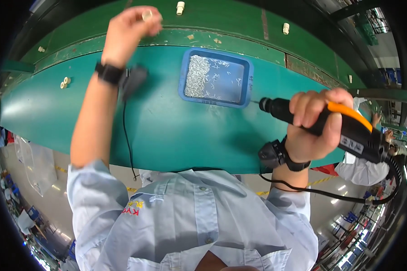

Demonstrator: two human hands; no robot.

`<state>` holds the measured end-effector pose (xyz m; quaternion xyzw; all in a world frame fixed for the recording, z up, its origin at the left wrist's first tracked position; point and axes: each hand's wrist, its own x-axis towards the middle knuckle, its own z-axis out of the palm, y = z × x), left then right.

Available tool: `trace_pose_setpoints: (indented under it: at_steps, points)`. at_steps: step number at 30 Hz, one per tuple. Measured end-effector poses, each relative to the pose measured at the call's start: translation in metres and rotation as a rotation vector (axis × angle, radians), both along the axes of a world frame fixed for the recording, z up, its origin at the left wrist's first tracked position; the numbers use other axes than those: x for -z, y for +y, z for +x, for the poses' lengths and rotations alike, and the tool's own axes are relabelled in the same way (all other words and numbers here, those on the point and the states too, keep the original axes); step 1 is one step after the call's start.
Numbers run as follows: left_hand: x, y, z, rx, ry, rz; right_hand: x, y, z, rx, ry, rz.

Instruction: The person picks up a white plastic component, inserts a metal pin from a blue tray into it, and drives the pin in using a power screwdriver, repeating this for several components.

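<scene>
My right hand (pixel 319 122) is wrapped round a black and orange electric screwdriver (pixel 358 135), its thin bit pointing left toward the tray. Over the green strip at the far left, my left hand (pixel 133 29) is closed on a small cream cylindrical part (pixel 147 16); the hand is slightly blurred. Between the two hands a blue plastic tray (pixel 182 74) rests on the green table. Small silvery screws (pixel 197 77) are heaped in its left half, and more lie scattered across the rest. The bit's tip is close to the tray's right front corner.
Two cream parts (pixel 65 82) sit on the table at left. Along the far green strip stand more cream parts (pixel 180 8), spaced apart. The screwdriver's black cord (pixel 395 180) loops down at right. A thin cable (pixel 127 135) hangs from my left wrist. Another person (pixel 364 169) is at far right.
</scene>
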<state>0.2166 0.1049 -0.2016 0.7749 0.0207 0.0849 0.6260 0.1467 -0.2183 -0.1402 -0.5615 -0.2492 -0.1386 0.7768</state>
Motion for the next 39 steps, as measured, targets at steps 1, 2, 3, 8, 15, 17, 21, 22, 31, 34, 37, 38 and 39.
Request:
trace_pose_setpoints:
  at_steps: [1, 2, 3, 8, 15, 17, 21, 22, 31, 34, 37, 38, 39]
  points:
    - [-0.006, -0.018, -0.032, 0.104, 0.001, -0.043, 0.001, 0.005, 0.002, 0.025, 0.003, -0.008]
    - [-0.011, -0.043, -0.061, 0.155, 0.041, -0.214, 0.006, 0.008, 0.006, 0.017, -0.011, 0.029]
    - [-0.012, -0.062, -0.090, 0.169, 0.180, -0.145, 0.010, 0.015, 0.010, 0.041, -0.010, -0.040]
    - [0.029, -0.116, -0.157, 0.344, 0.215, -0.088, 0.022, 0.037, 0.023, 0.019, 0.055, -0.105]
    - [0.041, -0.121, -0.163, 0.318, 0.171, 0.007, 0.023, 0.038, 0.022, 0.010, 0.051, -0.109]
    - [0.032, -0.119, -0.163, 0.318, 0.228, 0.029, 0.016, 0.035, 0.013, -0.022, 0.028, -0.091]
    - [0.010, -0.113, -0.160, 0.251, 0.193, 0.193, -0.002, 0.029, -0.006, -0.192, 0.042, 0.005]
    - [0.004, -0.113, -0.157, 0.225, 0.101, 0.228, -0.006, 0.028, -0.011, -0.266, 0.039, 0.051]
    - [0.014, -0.116, -0.155, 0.287, -0.193, 0.233, -0.021, 0.026, -0.041, -0.489, -0.059, 0.000]
    - [0.017, -0.114, -0.157, 0.289, -0.153, 0.140, -0.023, 0.027, -0.045, -0.508, -0.057, 0.005]
    - [0.018, -0.114, -0.157, 0.290, -0.088, -0.049, -0.024, 0.028, -0.047, -0.533, -0.053, 0.018]
    - [0.019, -0.113, -0.157, 0.309, -0.060, -0.073, -0.024, 0.029, -0.047, -0.533, -0.051, 0.015]
    - [0.020, -0.112, -0.157, 0.330, -0.031, -0.097, -0.023, 0.029, -0.048, -0.531, -0.049, 0.012]
